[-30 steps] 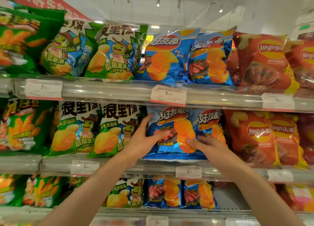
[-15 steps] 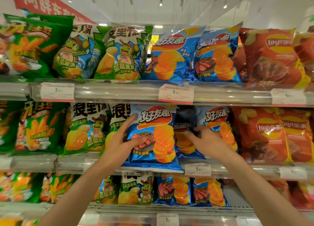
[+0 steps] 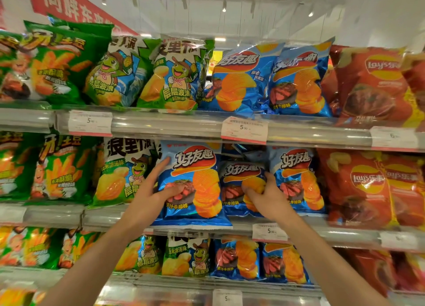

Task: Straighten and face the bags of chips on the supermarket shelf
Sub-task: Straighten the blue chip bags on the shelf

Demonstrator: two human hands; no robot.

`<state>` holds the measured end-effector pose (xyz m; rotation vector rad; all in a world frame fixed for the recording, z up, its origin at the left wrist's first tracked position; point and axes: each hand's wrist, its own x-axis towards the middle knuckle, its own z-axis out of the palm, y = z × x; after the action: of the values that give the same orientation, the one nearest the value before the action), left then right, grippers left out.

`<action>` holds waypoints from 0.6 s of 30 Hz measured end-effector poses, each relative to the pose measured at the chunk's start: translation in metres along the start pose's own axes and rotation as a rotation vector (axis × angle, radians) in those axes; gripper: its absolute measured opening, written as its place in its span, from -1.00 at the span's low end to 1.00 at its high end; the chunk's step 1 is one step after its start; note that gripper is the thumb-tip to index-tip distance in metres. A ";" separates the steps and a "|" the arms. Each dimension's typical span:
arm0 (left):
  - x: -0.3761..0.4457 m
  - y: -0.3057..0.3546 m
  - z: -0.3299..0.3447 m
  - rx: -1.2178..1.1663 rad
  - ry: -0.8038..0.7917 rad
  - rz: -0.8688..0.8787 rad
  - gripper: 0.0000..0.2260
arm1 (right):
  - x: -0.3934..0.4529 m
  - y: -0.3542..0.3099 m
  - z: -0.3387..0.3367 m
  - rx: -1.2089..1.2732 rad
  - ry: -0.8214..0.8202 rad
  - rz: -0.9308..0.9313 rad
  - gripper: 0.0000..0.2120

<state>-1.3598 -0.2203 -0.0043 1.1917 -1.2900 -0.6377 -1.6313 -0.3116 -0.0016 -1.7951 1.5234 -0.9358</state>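
Left hand (image 3: 151, 190) on blue 好友趣 bag (image 3: 195, 186), Lay's bags (image 3: 361, 186) rightward

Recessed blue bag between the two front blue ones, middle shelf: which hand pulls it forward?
Right. The right hand already grips the recessed blue bag; the left hand is holding the front blue bag beside it.

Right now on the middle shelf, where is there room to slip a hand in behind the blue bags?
One dark gap: above the set-back blue bag under the right hand, below the price rail. Elsewhere it's crowded: the front blue bag in the left hand overlaps the green turtle bag.
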 end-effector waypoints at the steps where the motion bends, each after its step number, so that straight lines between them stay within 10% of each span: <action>1: 0.001 0.000 0.000 -0.005 -0.001 0.002 -0.38 | -0.001 0.002 0.000 0.054 0.024 -0.035 -0.17; 12: 0.005 0.004 0.013 -0.054 0.012 -0.038 -0.42 | 0.024 0.009 0.017 0.021 0.154 -0.250 -0.24; 18: 0.004 0.002 0.008 -0.034 0.009 -0.031 -0.40 | 0.049 0.018 0.000 -0.105 -0.128 -0.143 0.00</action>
<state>-1.3665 -0.2258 -0.0016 1.1874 -1.2506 -0.6734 -1.6366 -0.3626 -0.0093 -2.0211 1.4021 -0.8029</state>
